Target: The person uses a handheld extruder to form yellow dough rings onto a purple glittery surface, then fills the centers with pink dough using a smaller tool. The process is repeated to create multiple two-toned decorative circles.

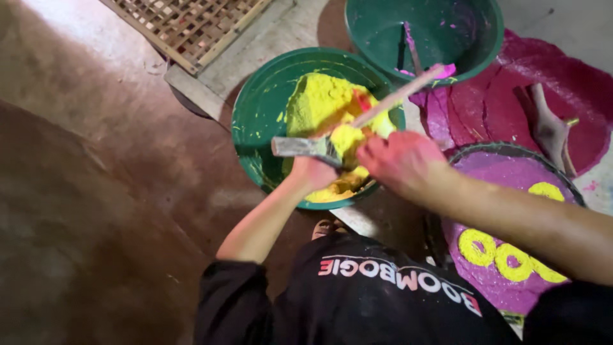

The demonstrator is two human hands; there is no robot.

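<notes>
Yellow paste (322,102) fills a green basin (262,115) on the floor. Over it the left hand (314,171) is closed on a flat metal blade (300,147) loaded with paste — the right hand (399,160) is curled round a wooden stick (399,94). Just right lies a round tray (504,182) of purple with yellow rings; behind, a second basin (472,38) — smeared pink.

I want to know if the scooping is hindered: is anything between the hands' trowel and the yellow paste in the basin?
Nothing visible does. The left hand and right hand are at the trowel, which sits directly over the yellow paste in the green basin.
</notes>
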